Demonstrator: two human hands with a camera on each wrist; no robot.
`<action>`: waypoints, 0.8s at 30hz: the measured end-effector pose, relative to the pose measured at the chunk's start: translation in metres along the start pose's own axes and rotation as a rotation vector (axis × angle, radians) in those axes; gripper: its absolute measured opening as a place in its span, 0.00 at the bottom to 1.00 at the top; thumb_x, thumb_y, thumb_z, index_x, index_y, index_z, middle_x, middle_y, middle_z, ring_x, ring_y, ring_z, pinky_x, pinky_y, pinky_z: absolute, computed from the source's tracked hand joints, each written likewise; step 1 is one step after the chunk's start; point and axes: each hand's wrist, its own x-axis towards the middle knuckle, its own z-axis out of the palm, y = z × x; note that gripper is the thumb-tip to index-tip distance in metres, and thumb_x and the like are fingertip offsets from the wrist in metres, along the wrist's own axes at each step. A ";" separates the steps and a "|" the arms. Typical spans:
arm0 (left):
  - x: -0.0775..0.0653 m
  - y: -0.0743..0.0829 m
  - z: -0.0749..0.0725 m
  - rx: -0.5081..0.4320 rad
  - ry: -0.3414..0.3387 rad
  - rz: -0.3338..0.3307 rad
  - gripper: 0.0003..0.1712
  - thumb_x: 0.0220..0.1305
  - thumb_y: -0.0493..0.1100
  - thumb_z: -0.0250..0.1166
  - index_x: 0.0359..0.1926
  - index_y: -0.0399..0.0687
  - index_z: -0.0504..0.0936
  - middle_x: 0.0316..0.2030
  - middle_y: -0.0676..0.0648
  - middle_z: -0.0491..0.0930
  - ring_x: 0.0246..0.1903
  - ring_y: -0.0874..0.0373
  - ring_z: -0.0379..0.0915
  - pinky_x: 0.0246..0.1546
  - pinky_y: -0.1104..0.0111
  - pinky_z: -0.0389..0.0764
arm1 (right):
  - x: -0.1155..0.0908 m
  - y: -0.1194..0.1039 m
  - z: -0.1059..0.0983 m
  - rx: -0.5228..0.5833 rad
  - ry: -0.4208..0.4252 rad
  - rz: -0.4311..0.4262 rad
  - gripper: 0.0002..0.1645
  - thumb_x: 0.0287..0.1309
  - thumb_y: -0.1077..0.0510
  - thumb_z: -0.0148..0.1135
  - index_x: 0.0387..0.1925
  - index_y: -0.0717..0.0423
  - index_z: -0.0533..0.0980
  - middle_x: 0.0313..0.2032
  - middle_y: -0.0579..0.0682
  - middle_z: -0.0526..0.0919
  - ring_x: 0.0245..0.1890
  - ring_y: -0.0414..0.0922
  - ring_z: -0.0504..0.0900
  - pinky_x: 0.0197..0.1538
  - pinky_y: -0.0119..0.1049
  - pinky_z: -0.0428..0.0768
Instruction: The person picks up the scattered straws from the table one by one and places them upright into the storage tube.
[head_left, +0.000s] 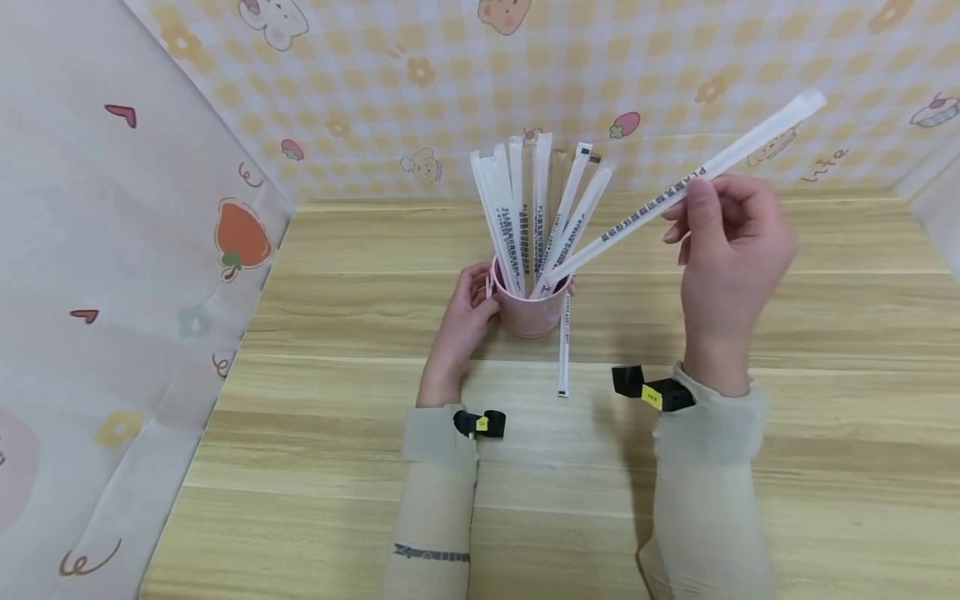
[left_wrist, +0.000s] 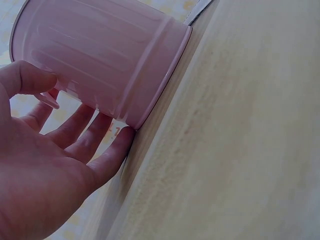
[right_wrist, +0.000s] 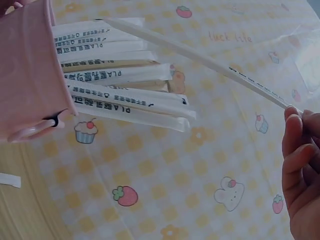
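A small pink bucket stands upright on the wooden table, holding several paper-wrapped straws, mostly white with a few brown. My left hand grips its left side; the left wrist view shows the thumb by the small side ear and fingertips against the wall. Thumb and fingers of my right hand pinch a white paper-wrapped straw along its length. That straw slants down to the left, its lower end at the bucket's rim; whether it goes inside I cannot tell.
One wrapped straw lies on the table in front of the bucket, partly hidden behind it. A yellow checked backdrop rises behind, and a white printed sheet stands at the left.
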 end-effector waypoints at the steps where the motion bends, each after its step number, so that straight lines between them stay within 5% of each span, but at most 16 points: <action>1: 0.000 0.000 0.000 0.000 -0.001 0.003 0.29 0.54 0.31 0.51 0.57 0.57 0.63 0.56 0.55 0.65 0.56 0.64 0.60 0.55 0.71 0.66 | -0.001 0.001 0.001 -0.013 -0.005 0.000 0.10 0.52 0.58 0.60 0.27 0.64 0.76 0.21 0.56 0.79 0.14 0.43 0.72 0.13 0.25 0.67; 13: -0.001 0.001 0.000 -0.012 -0.001 0.015 0.29 0.54 0.31 0.52 0.57 0.56 0.63 0.56 0.55 0.65 0.56 0.64 0.61 0.55 0.71 0.66 | -0.007 0.039 0.018 -0.283 -0.230 -0.017 0.15 0.54 0.52 0.58 0.34 0.62 0.76 0.26 0.49 0.81 0.20 0.39 0.74 0.25 0.26 0.75; 24: -0.001 0.002 0.000 0.000 -0.003 0.007 0.29 0.54 0.31 0.51 0.58 0.57 0.63 0.56 0.55 0.65 0.56 0.65 0.61 0.55 0.71 0.66 | -0.026 0.062 0.041 -0.423 -0.396 -0.013 0.17 0.55 0.50 0.56 0.34 0.61 0.77 0.22 0.47 0.76 0.20 0.37 0.68 0.22 0.27 0.66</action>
